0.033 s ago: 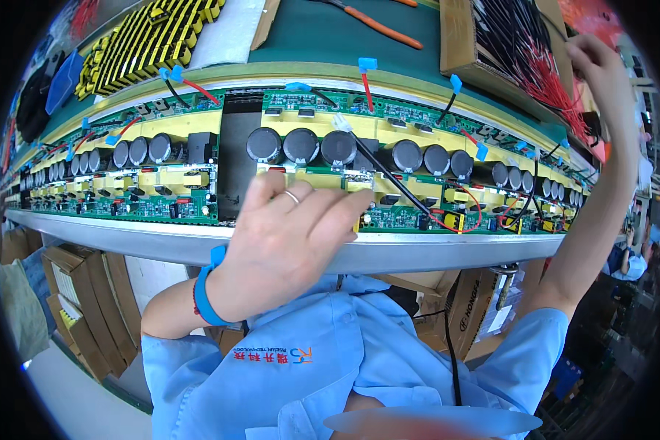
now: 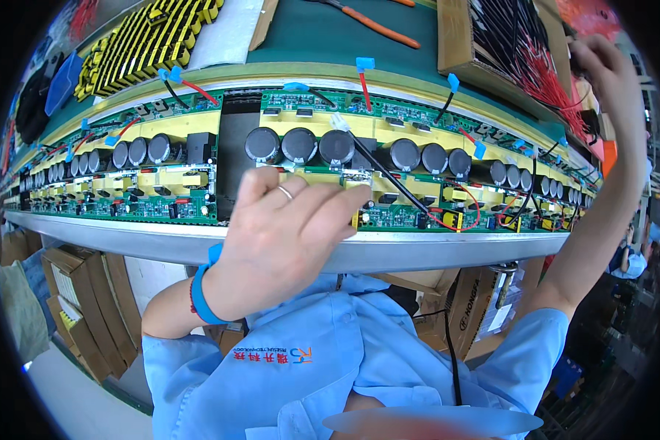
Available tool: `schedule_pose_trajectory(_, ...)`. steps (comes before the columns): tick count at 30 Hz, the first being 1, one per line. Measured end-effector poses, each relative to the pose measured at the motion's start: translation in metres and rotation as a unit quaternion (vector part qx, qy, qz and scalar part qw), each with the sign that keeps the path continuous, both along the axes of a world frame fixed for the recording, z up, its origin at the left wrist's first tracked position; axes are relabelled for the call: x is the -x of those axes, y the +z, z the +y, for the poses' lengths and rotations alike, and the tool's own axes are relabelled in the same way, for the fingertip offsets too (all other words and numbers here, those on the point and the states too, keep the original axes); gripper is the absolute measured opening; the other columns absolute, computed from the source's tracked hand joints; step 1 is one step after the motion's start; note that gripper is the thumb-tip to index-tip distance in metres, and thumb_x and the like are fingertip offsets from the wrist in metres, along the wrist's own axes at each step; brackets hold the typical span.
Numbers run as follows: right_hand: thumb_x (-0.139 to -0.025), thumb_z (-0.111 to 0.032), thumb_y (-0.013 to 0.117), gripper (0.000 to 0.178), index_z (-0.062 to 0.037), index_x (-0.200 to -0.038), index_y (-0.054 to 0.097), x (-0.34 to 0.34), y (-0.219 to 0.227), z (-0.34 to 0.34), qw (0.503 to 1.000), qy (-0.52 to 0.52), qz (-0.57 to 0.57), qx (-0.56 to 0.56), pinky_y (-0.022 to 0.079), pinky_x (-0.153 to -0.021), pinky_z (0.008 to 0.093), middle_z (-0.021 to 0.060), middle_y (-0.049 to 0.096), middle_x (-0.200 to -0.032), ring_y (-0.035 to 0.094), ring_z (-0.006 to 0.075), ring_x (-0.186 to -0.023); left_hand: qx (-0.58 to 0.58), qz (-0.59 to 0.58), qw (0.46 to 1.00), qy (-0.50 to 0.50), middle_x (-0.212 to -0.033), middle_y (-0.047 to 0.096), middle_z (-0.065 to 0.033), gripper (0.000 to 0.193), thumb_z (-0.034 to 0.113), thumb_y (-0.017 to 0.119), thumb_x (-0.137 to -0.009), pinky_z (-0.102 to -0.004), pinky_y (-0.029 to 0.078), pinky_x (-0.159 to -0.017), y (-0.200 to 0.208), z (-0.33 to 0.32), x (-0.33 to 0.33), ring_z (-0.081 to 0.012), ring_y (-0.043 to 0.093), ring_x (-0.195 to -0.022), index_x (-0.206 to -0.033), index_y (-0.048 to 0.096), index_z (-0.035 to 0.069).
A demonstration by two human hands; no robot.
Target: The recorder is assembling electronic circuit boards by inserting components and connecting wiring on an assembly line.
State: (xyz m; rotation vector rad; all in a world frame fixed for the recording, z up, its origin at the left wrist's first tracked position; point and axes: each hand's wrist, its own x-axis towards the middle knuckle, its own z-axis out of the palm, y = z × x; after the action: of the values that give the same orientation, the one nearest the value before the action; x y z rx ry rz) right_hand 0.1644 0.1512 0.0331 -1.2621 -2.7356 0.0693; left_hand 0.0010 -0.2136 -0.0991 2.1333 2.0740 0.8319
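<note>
My left hand point(image 2: 290, 216), palm down, lies over the near part of a green circuit board point(image 2: 400, 218). Its fingers are bent and pressed together at the tips. A small yellow component point(image 2: 356, 220) peeks out under the fingertips on the right; most of it is hidden. Just beyond the hand stand large black round capacitors point(image 2: 299, 145). A black cable with a white connector point(image 2: 339, 122) lies across the board. At the far right, my right hand point(image 2: 605, 62) is raised with curled fingers beside bundled black and red wires point(image 2: 537, 70). What its fingertips hold, if anything, cannot be made out.
More boards fill the long metal-edged rail point(image 2: 418, 251). A cardboard box point(image 2: 458, 48) holds the wires. Orange-handled pliers point(image 2: 381, 28) lie on the green mat point(image 2: 301, 37). Rows of yellow-and-black parts point(image 2: 143, 44) sit far left. Cartons point(image 2: 88, 293) stand below the rail.
My right hand and forearm have shifted a little to the right beside the wires. An orange patch now shows next to the forearm. My left hand stays nearly in place.
</note>
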Motion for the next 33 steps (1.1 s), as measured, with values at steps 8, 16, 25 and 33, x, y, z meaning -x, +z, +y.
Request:
schedule_pose_trajectory(8,-0.094,-0.023,0.059,0.038,0.0013,-0.122,0.055,-0.015,-0.005,-0.085,0.835,0.149,0.299,0.437,0.05,-0.061,0.0188,0.0068,0.062,-0.095,0.064,0.0104,-0.08,-0.053,-0.174,0.983,-0.021,-0.094,0.072,-0.0047,0.024,0.003,0.07,-0.079,-0.0317,0.039,-0.079,0.029,0.02,0.014,-0.0142,0.062,-0.077,-0.103,0.069,0.004)
schedule_pose_trajectory(16,-0.086,-0.03,0.067,0.033,-0.0025,-0.102,0.059,0.02,-0.056,-0.181,0.808,0.171,0.305,0.474,0.043,-0.055,0.0165,0.0048,0.062,-0.088,0.053,0.0038,-0.065,0.021,-0.701,0.71,-0.064,-0.088,0.073,-0.0093,0.018,0.003,0.068,-0.088,-0.0204,0.054,-0.067,0.018,0.026,-0.01,-0.0103,0.069,-0.08,-0.104,0.066,-0.004)
schedule_pose_trajectory(25,-0.087,-0.029,0.068,0.03,-0.0033,-0.101,0.059,0.026,-0.053,-0.188,0.814,0.23,0.266,0.463,0.042,-0.058,0.0187,0.0029,0.063,-0.086,0.051,0.0043,-0.064,0.004,-0.653,0.753,-0.08,-0.098,0.07,-0.0132,0.015,0.006,0.07,-0.088,-0.0236,0.052,-0.064,0.015,0.012,-0.004,-0.0128,0.065,-0.079,-0.099,0.064,-0.002)
schedule_pose_trajectory(33,-0.081,-0.009,0.075,0.054,0.0008,-0.13,0.052,0.017,-0.076,-0.238,0.734,0.196,0.314,0.569,0.049,-0.079,0.0242,0.0045,0.065,-0.093,0.062,0.0114,-0.088,-0.146,-0.666,0.726,-0.09,-0.097,0.069,-0.0116,0.017,0.0,0.072,-0.085,-0.0243,0.052,-0.078,0.001,-0.005,0.006,-0.0124,0.065,-0.087,-0.097,0.062,-0.004)
